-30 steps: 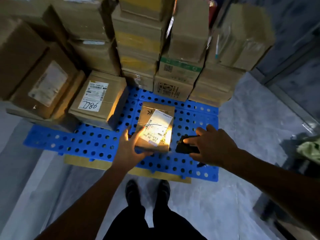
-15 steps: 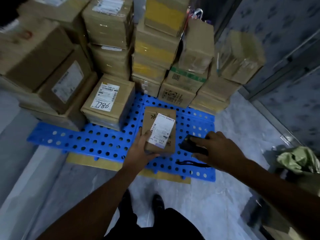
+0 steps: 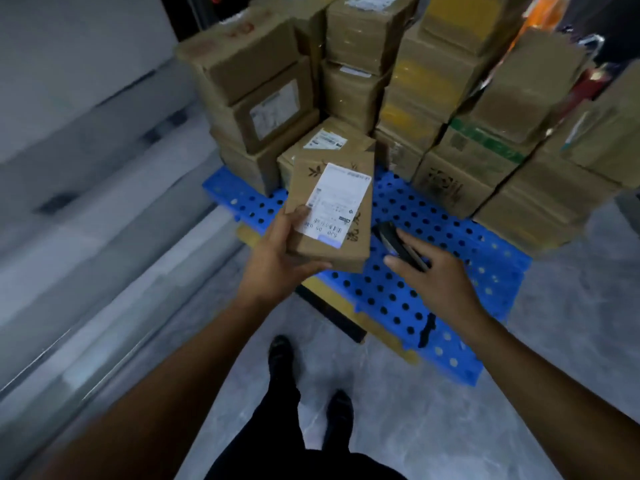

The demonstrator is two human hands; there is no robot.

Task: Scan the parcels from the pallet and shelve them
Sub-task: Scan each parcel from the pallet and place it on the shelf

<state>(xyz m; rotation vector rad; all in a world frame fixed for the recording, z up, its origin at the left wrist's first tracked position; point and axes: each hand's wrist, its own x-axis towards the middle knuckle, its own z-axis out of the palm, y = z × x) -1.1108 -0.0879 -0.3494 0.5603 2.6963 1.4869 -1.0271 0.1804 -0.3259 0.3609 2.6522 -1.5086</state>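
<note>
While the left hand [image 3: 277,261] grips a small brown cardboard parcel [image 3: 360,233] from below, thumb pressed on the lower left corner of its white shipping label [image 3: 336,199], the parcel hangs tilted in the air above the near left part of the blue perforated plastic pallet [image 3: 433,230]. Just to its right, the right hand [image 3: 440,282] is closed round a black handheld scanner [image 3: 394,240], forefinger laid along its top and thumb at its side. The scanner's front end sits close beside the parcel's right edge, with a narrow gap between them. The two hands are apart, each with its own load. A thin black strap [image 3: 426,329] shows below the right wrist, over the pallet's near edge.

Behind the lifted parcel, stacked brown cardboard boxes [image 3: 263,64] fill the far half of the pallet, several layers high. The parcel covers the front of a low labelled box [image 3: 329,140] directly behind it. Further right stand yellow-taped boxes [image 3: 426,81] and a green-banded box [image 3: 485,147]; their print is too blurred to read.

A flat yellowish board [image 3: 405,355] pokes out from under the pallet's near edge. Two black shoes [image 3: 280,355] stand on the grey marbled floor [image 3: 433,427] just short of it. Everything at the left is a grey smear of motion blur.
</note>
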